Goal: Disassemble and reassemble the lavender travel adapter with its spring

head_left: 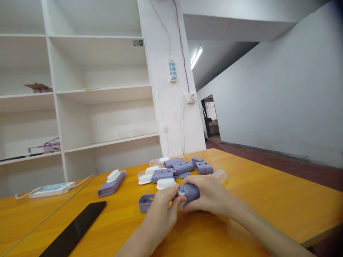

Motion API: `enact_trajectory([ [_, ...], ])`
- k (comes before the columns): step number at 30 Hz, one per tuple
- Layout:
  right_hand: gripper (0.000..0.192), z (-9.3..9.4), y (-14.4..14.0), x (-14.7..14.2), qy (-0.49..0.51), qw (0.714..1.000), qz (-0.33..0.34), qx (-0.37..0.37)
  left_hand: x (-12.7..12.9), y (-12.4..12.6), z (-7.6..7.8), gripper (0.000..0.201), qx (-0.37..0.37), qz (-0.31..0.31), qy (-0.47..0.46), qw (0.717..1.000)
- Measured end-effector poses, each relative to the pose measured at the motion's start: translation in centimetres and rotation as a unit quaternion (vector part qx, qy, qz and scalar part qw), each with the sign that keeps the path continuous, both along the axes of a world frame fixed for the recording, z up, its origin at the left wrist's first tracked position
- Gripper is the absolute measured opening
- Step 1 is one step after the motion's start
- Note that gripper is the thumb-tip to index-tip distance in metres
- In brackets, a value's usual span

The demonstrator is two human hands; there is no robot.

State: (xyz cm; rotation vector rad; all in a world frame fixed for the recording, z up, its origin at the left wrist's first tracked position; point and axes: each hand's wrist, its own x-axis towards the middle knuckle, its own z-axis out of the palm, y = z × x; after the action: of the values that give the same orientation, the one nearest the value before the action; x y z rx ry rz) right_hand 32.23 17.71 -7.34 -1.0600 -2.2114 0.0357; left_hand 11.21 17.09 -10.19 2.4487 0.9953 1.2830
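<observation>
Closest to the camera, the left hand (162, 210) and the right hand (210, 196) meet over the orange table (268, 210), both closed around one small purple case (189, 192) with rows of holes in its shell. The left thumb and forefinger pinch the near end, where a pale rounded piece shows; the right fingers wrap over the top and far side. The case sits just above the tabletop, between the two hands.

Judging from the grip, a part is being seated into the case, and this goes best with the right hand holding the shell steady while the left presses straight along its length, not at an angle. Keeping the wrists low on the table would steady the push. Whether the pale piece is fully home cannot be told; the fingers hide the seam.

Just left of the hands lies an open purple tray (145, 202), and a white cap (165, 183) sits just behind them. Further left are a dark phone (76, 226) and a purple case with a white top (112, 182). Beyond, a cluster of purple cases (183, 167) and clear lids waits near the table's far edge, within easy reach. A white power strip (50, 189) lies at far left, before white shelves (102, 92).
</observation>
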Motion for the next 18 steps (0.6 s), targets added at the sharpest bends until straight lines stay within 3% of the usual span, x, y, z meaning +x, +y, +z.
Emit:
enact_trajectory([
  [7, 0.042, -0.36, 0.25, 0.32, -0.023, 1.0, 0.005, 0.007, 0.16, -0.25, 0.7, 0.013, -0.038, -0.032, 0.024, 0.998],
  [18, 0.03, -0.09, -0.14, 0.0, -0.054, 0.998, 0.035, 0.02, 0.07, 0.25, 0.16, 0.017, -0.08, -0.013, -0.047, 0.996],
])
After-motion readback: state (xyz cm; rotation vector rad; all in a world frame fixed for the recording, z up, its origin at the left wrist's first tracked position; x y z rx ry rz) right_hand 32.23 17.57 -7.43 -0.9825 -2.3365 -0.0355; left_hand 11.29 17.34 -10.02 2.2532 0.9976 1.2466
